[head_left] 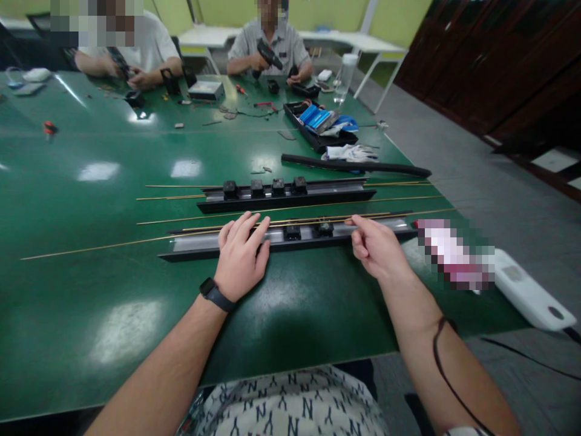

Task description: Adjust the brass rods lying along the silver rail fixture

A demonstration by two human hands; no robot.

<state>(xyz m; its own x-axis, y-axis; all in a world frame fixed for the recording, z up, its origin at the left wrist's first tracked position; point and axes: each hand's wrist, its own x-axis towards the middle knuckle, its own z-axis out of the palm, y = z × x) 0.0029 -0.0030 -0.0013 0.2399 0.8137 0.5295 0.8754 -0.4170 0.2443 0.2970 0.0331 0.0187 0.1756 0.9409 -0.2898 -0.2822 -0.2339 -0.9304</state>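
My left hand [242, 254] lies over the near black channel [195, 247], fingers stretched across thin brass-coloured rods [97, 247] that run along it. At the channel's right part, my right hand [374, 243] is closed, its thumb and forefinger pinching a thin brass-coloured rod [313, 221]. Between my hands, two small black blocks [292, 230] sit in the channel beneath the rods. Just beyond lies a second black channel [285, 200] with several black blocks [257, 188] standing in it and rods sticking out at both ends.
Past the channels lie a long black strip [354, 165], white gloves [349, 152] and a black tray [313, 134] with blue items. A white power bank-like device [529, 290] is at the right edge. Two people sit across the green table [136, 321]; one holds a power drill [269, 56].
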